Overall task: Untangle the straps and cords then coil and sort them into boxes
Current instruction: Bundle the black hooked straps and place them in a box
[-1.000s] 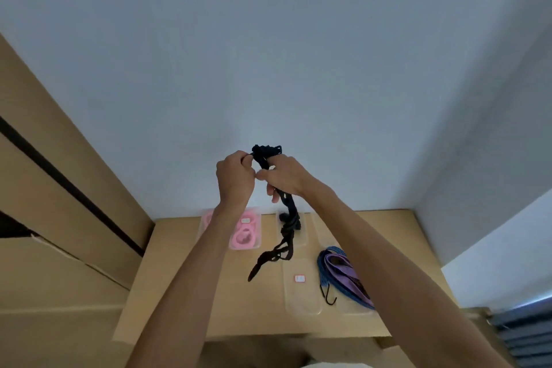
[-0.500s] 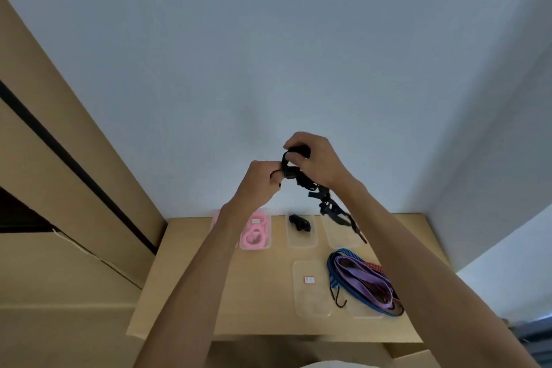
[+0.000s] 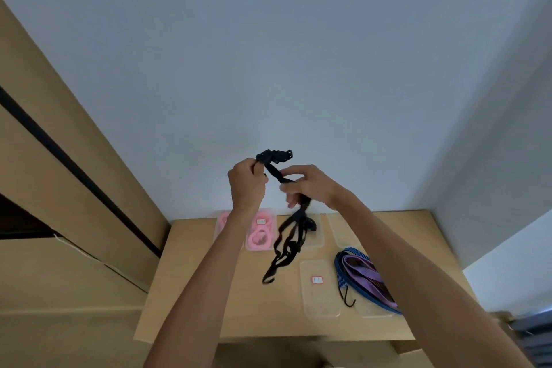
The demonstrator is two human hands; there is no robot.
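Where loops were bunched before, black cord (image 3: 288, 243) now dangles, left hand (image 3: 246, 185) pinching, right hand (image 3: 309, 187) gripping

Both bare forearms rise from the lower edge of the frame toward its centre; the left hand (image 3: 246, 185) is a raised fist, fingers curled around the black strap (image 3: 273, 169); the right hand (image 3: 310, 187), just beside it, pinches the same strap lower down, fingers bent.

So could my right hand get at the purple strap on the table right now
Probably not yet. The right hand grips the black cord held up above the table, as does the left hand. The purple strap itself lies uncovered under the right forearm, so freeing that grip should open the way.
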